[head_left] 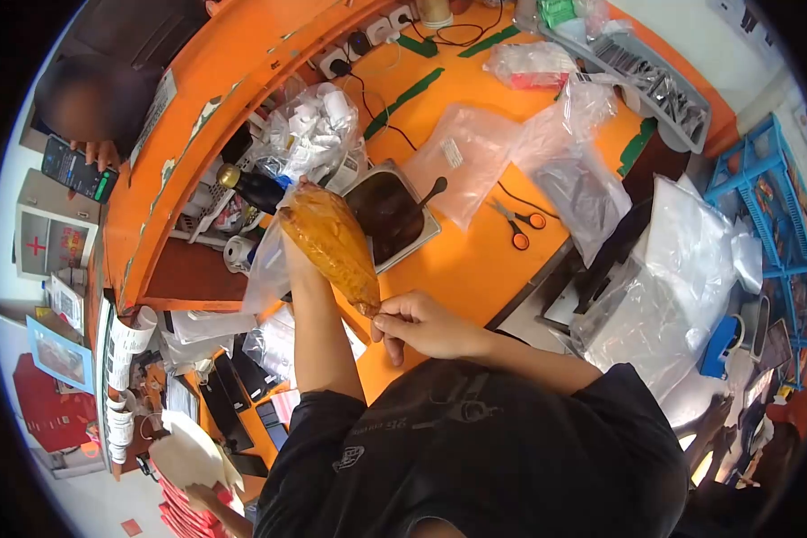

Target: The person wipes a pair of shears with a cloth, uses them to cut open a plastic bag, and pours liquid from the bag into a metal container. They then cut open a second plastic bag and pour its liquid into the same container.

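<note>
A glossy golden-brown food item, long and tapered like a piece of roast poultry, is held above the counter. My left hand is behind it, only the wrist side showing, with the fingers hidden; a clear plastic bag hangs beside that wrist. At the narrow lower end, my right hand pinches the tip between thumb and fingers. Just beyond the item, a metal tray of dark brown sauce has a dark spoon in it. A dark bottle with a gold cap stands to the left.
Orange-handled scissors and clear plastic bags lie on the orange counter. A bin of cutlery packets stands at the back right. Across the raised orange ledge, another person holds a phone.
</note>
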### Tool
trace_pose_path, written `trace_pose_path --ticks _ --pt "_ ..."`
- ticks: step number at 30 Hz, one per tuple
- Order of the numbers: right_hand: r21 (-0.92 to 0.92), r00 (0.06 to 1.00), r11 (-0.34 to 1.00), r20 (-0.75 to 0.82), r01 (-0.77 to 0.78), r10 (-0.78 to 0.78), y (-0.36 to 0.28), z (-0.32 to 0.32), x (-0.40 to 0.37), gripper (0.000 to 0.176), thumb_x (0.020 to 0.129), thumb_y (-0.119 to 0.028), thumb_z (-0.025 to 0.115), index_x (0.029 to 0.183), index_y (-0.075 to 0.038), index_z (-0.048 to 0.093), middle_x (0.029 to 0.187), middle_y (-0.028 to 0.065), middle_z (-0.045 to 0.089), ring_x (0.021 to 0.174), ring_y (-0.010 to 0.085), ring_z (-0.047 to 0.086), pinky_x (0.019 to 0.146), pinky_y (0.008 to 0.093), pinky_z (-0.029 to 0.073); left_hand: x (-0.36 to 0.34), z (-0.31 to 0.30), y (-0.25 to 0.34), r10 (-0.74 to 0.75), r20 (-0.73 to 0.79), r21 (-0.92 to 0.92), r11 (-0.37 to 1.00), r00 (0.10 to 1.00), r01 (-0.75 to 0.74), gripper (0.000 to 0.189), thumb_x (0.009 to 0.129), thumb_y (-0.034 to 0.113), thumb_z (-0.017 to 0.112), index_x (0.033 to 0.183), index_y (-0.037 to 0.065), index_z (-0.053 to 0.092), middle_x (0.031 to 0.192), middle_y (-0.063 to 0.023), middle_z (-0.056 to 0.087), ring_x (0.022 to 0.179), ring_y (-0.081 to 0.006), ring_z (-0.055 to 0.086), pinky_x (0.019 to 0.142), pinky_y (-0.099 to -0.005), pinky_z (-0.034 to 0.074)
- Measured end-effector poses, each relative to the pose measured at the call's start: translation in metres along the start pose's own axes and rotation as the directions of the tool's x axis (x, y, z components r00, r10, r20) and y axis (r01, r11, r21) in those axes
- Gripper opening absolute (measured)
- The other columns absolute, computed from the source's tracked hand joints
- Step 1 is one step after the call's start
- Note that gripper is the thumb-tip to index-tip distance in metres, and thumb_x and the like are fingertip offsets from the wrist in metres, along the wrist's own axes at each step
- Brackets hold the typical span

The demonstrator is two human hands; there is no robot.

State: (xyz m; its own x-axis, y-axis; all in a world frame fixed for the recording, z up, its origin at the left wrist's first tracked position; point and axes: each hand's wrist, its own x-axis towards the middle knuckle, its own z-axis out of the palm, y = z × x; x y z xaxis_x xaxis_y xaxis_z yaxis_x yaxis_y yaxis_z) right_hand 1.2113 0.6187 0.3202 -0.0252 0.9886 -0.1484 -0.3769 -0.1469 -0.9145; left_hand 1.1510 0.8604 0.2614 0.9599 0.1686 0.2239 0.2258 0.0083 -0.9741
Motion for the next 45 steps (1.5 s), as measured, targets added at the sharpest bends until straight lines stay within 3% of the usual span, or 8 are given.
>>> trace_pose_path --ticks 3,6,13,15,16,21,40,45 --pt "0.012 1.000 1.000 0.021 -0.019 0.019 0.001 0.001 0.001 0.026 0.093 -0.015 0.041 0.081 0.003 0.054 0.059 0.0062 0.056 0.054 0.0133 0.057 0.056 0.0245 0.044 0.002 -0.006 -0.001 0.106 0.342 0.876 -0.395 0.934 -0.276 0.026 0.088 0.017 0.049 0.109 0.003 0.051 0.100 -0.0065 0.054 0.095 -0.0169 0.051 0.084 -0.0274 0.041" --pt "-0.020 0.999 1.000 0.040 -0.002 0.003 0.000 0.001 0.000 0.025 0.093 -0.015 0.040 0.081 0.003 0.054 0.059 0.0063 0.056 0.055 0.0135 0.057 0.057 0.0246 0.044 0.001 0.001 0.006 0.141 0.279 0.960 -0.021 0.950 -0.279 0.026 0.089 0.019 0.047 0.110 0.004 0.051 0.102 -0.0064 0.055 0.095 -0.0170 0.052 0.085 -0.0276 0.040" --pt "0.014 0.999 0.999 0.021 -0.039 0.039 0.002 0.000 0.001 0.026 0.093 -0.015 0.041 0.081 0.003 0.054 0.060 0.0062 0.056 0.056 0.0131 0.057 0.057 0.0247 0.044 0.000 -0.011 -0.001 0.165 0.402 0.908 -0.197 0.900 -0.370 0.029 0.090 0.023 0.046 0.113 0.006 0.051 0.105 -0.0059 0.054 0.095 -0.0177 0.052 0.087 -0.0275 0.039" --pt "0.016 0.999 0.999 0.010 -0.043 0.043 0.004 -0.002 0.003 0.026 0.093 -0.016 0.042 0.081 0.003 0.054 0.060 0.0061 0.056 0.056 0.0130 0.057 0.057 0.0247 0.044 0.016 -0.044 -0.033 0.068 0.219 0.585 0.790 0.973 -0.187 0.031 0.091 0.023 0.044 0.116 0.005 0.048 0.105 -0.0054 0.055 0.100 -0.0172 0.051 0.090 -0.0282 0.037" --pt "0.009 0.999 0.999 0.009 -0.040 0.040 0.007 -0.002 0.002 0.026 0.092 -0.017 0.043 0.080 0.003 0.054 0.060 0.0060 0.056 0.056 0.0127 0.057 0.056 0.0247 0.044 0.010 -0.037 -0.025 0.071 0.222 0.582 0.790 0.972 -0.190 0.031 0.091 0.023 0.044 0.116 0.005 0.048 0.105 -0.0054 0.055 0.100 -0.0172 0.051 0.090 -0.0282 0.037" --pt "-0.229 0.987 0.960 -0.028 -0.161 0.159 0.008 -0.006 -0.007 0.025 0.090 -0.020 0.047 0.079 0.001 0.057 0.060 0.0063 0.058 0.058 0.0124 0.058 0.056 0.0272 0.045 -0.005 -0.002 -0.011 0.202 0.554 0.614 -0.755 0.807 -0.232 0.021 0.088 0.020 0.049 0.104 0.006 0.054 0.091 -0.0055 0.060 0.079 -0.0192 0.060 0.075 -0.0328 0.048" --pt "-0.920 0.993 0.376 -0.117 -0.109 0.004 0.114 -0.071 -0.007 0.018 0.081 -0.018 0.049 0.085 -0.006 0.062 0.079 0.0150 0.062 0.077 0.0312 0.058 0.079 0.0378 0.038 -0.047 0.011 -0.046 0.340 0.196 0.368 -0.895 0.920 0.252 0.010 0.067 0.010 0.053 0.072 0.002 0.050 0.077 -0.0130 0.056 0.077 -0.0216 0.051 0.073 -0.0291 0.040" --pt "-0.189 0.989 0.982 -0.150 -0.011 -0.018 0.120 -0.088 0.056 0.029 0.081 -0.019 0.046 0.103 -0.004 0.058 0.095 0.0106 0.062 0.093 0.0221 0.056 0.086 0.0344 0.038 -0.045 -0.002 -0.048 0.264 0.224 0.300 -0.935 0.938 0.191 0.009 0.064 0.009 0.054 0.066 0.001 0.051 0.071 -0.0092 0.056 0.073 -0.0170 0.051 0.072 -0.0262 0.040"
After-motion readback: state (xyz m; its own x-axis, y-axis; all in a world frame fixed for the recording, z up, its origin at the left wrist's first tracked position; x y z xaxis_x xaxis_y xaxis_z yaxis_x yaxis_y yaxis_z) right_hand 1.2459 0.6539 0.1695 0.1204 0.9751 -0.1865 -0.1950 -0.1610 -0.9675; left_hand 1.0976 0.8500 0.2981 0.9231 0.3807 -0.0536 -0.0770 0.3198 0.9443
